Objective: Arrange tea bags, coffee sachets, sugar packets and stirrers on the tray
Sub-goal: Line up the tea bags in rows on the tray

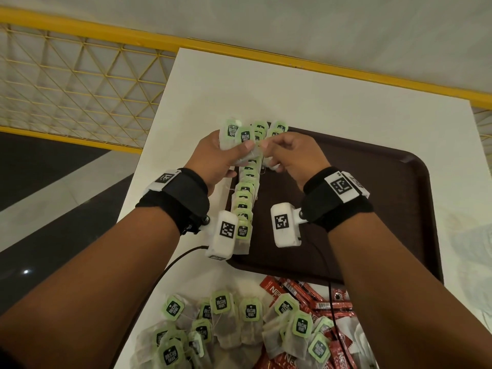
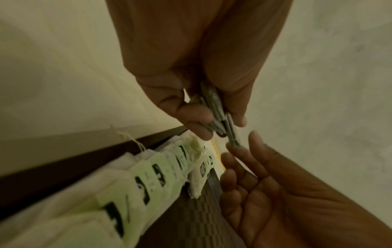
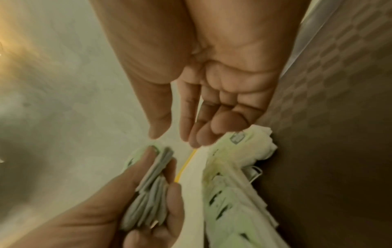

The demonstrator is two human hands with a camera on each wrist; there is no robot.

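Now the left hand [image 1: 213, 155] grips a stack of tea bags [image 1: 241, 137] over the tray's [image 1: 372, 187] far left corner, above the row [image 1: 245, 201] lying along its left edge. Just beside, the right hand [image 1: 290, 158] hangs with fingers [image 3: 203, 127] loose, holding nothing.

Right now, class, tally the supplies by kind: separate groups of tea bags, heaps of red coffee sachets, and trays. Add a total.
Tea bag groups: 3 (bunch in the left hand, row on the tray, loose heap on the table)
Red coffee sachet heaps: 1
Trays: 1
Total: 5
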